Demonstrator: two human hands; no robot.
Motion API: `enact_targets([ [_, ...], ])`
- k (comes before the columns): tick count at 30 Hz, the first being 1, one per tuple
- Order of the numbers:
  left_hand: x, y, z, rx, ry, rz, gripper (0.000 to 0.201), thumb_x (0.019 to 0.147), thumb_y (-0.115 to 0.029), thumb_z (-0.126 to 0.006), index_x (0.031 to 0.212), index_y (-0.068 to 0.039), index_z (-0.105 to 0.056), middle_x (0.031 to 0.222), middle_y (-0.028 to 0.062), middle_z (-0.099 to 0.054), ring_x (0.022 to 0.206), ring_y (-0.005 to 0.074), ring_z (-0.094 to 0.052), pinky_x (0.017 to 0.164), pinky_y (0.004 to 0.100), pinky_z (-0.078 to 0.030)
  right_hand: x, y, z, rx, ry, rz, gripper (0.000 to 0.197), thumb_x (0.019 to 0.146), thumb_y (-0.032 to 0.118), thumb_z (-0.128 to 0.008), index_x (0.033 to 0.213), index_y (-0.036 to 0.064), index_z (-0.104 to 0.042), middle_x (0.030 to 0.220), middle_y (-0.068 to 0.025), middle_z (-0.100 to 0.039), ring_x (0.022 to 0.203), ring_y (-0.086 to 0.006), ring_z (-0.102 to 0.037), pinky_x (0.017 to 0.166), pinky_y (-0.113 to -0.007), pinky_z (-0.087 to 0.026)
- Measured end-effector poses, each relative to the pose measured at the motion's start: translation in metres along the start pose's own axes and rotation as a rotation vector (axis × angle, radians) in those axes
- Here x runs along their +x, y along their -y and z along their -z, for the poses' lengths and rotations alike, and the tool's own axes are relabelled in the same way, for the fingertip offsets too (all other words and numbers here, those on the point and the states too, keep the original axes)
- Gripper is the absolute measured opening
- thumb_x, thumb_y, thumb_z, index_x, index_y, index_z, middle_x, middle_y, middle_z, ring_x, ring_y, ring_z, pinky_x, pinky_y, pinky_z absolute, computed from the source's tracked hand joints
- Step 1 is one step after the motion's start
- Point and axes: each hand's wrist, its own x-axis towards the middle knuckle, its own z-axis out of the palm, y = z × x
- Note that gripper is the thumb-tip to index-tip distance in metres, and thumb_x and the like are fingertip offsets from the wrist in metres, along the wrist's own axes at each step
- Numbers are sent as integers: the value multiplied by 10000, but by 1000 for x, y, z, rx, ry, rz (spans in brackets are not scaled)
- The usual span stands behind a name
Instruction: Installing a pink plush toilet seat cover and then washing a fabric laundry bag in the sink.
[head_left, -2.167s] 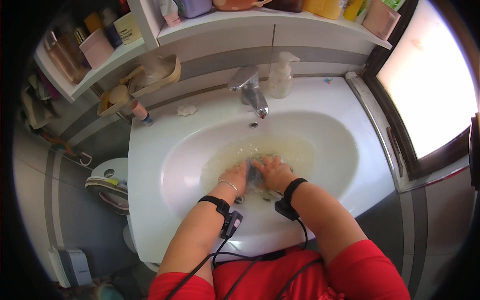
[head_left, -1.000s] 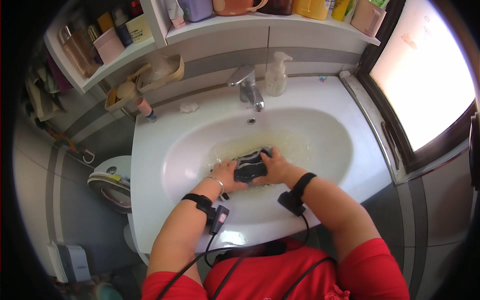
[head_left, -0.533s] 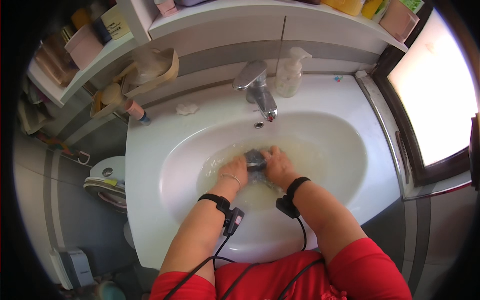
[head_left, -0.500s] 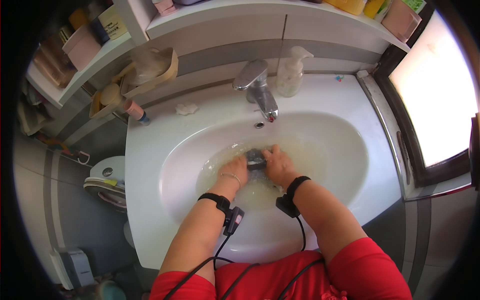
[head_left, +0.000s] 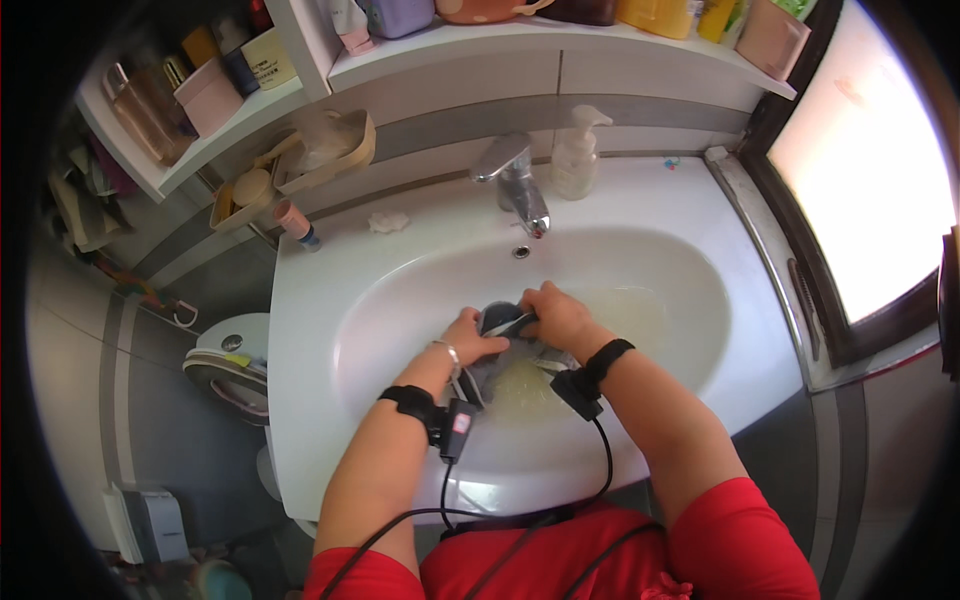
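Both my hands hold a wet dark grey cloth item (head_left: 500,319) with a rounded part and pale trim, just above the water in the white sink basin (head_left: 375,330). Its exact kind does not show. My left hand (head_left: 466,338) grips its left side, thumb pointing inward. On the other side, my right hand (head_left: 553,314) has its fingers curled over the edge. Pale, strap-like parts hang below both hands toward the cloudy, yellowish water (head_left: 535,390). Fingertips are partly hidden behind the cloth.
A chrome faucet (head_left: 520,185) rises behind the basin, beside a clear pump bottle (head_left: 576,155). A pink tube (head_left: 296,224) and crumpled white tissue (head_left: 388,222) lie on the left rim. Shelves with toiletries (head_left: 210,98) overhang the back; a dark-framed window (head_left: 870,170) is at right.
My hands have lifted the cloth item up from the water, and its rounded part and pale trim now show more. The view has shifted slightly.
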Motion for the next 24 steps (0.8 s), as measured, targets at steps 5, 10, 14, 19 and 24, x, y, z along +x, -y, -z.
enact_targets([
  [5,-43,-28,17,72,2,167,885,635,-672,-590,1293,-129,-352,1221,238,-419,1094,360,-434,929,361,-356,-45,16,10,-43,63,267,415,631,226,-711,992,122,-536,1009,-97,-507,890,-308,-559,795,-397,-444],
  [10,-69,-42,-1,812,137,189,854,613,-605,-644,1319,-228,-345,1325,160,-321,1229,370,-297,984,422,-328,-61,23,18,-215,226,40,673,644,342,-717,1225,156,-431,1268,-146,-389,1095,-348,-465,855,-443,-417],
  [14,-73,-23,-13,913,266,33,921,603,-579,-677,1337,-173,-299,1329,194,-320,1214,399,-314,984,443,-317,-71,37,0,-310,295,79,784,672,461,-670,1320,174,-333,1315,-179,-311,1134,-422,-396,890,-473,-398],
  [19,-55,-21,-19,957,239,-67,712,694,-409,-673,1272,-135,-361,1262,154,-405,1187,331,-381,908,396,-410,-43,18,-40,-561,280,119,784,719,554,-561,1349,172,-294,1314,-160,-309,1117,-467,-370,935,-500,-344],
  [24,-15,-14,-17,781,151,-105,408,773,-184,-560,1141,-48,-449,1047,180,-568,981,329,-555,831,399,-455,0,-28,-60,-540,151,157,436,813,341,-511,1212,181,-442,1250,-131,-412,1030,-329,-468,835,-387,-419],
])
